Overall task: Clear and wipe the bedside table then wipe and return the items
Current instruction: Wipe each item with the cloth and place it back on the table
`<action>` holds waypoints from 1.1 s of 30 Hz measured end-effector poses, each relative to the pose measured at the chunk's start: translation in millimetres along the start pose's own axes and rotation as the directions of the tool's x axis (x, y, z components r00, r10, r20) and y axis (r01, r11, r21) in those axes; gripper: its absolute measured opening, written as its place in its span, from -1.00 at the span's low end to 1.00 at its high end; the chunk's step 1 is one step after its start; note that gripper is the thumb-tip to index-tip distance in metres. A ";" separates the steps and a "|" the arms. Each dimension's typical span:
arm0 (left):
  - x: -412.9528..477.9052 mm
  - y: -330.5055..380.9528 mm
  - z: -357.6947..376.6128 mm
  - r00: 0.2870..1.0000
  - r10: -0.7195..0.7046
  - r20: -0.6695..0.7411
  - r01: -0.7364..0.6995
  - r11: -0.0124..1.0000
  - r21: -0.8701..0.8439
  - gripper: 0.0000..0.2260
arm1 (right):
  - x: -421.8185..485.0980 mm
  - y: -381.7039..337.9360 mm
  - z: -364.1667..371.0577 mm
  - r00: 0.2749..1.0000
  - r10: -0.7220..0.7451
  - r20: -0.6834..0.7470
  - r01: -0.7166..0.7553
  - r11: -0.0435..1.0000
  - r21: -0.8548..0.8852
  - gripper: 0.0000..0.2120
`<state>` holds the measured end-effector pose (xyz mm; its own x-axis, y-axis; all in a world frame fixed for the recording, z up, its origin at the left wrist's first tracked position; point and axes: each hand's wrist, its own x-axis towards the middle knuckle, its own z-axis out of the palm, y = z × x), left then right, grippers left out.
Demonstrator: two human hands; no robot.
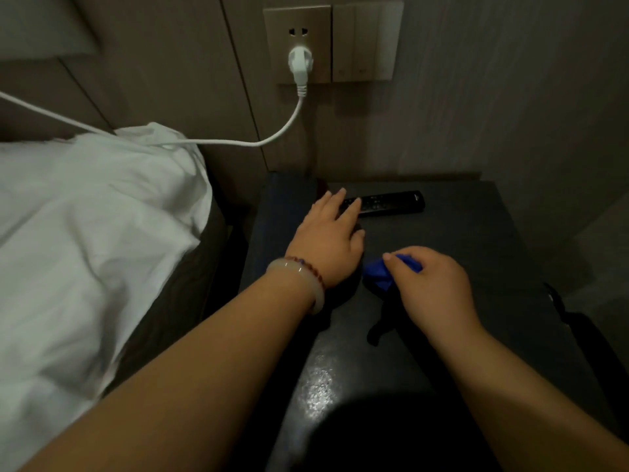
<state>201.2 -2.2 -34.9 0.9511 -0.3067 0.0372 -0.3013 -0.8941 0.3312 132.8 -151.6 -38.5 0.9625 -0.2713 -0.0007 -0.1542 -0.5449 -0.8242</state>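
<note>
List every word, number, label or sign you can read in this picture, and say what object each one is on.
None can be read.
Remote control: small pale marks on the buttons and at its right end, too blurred to read.
Wall switch panel: faint marks near the bottom edge, too small to read.
Wall socket, blue cloth: no text visible.

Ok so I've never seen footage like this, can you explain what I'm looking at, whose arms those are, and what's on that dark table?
This is one picture from a camera worn on a person's head, looking down at their own two arms. No machine is involved. The left hand, with bracelets on its wrist, rests flat on the dark bedside table, its fingertips touching one end of a black remote control. The right hand has a grip on a bunched blue cloth. To the left is a bed with a white sheet. On the wall, a white plug sits in a socket, its cable running towards the bed.
</note>
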 end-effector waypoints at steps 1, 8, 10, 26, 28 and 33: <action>-20.3 -2.5 -4.8 1.000 -0.011 -0.021 0.010 0.999 -0.048 -0.52 | -5.3 -4.1 3.3 1.000 -0.014 0.013 0.014 1.000 0.004 -0.87; -148.4 -30.8 -42.1 0.977 -0.100 -0.188 0.108 0.994 0.034 -0.55 | -57.7 -43.3 31.4 0.978 -0.129 0.163 0.113 0.988 0.104 -0.84; -172.9 -39.2 -56.3 0.962 -0.109 -0.250 0.133 0.988 0.081 -0.59 | -72.9 -49.6 37.6 0.969 -0.149 0.195 0.132 0.987 0.095 -0.84; -267.3 -177.7 -137.5 0.804 -0.423 -0.417 0.576 0.728 0.373 -0.62 | -132.7 -74.2 50.0 0.926 -0.228 0.302 0.225 0.973 0.047 -0.84; -271.6 -183.8 -135.5 0.799 -0.431 -0.418 0.583 0.724 0.368 -0.63 | -134.3 -76.8 49.7 0.923 -0.232 0.306 0.231 0.972 0.040 -0.83; -281.2 -188.5 -139.2 0.762 -0.481 -0.434 0.621 0.731 0.281 -0.58 | -138.8 -83.7 53.1 0.914 -0.233 0.332 0.237 0.971 0.029 -0.82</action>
<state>0.1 298.0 23.5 0.8991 0.3377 0.2785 0.3515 -0.9362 0.0005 24.0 -26.2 0.5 0.9898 0.1424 0.0039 0.0853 -0.5705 -0.8168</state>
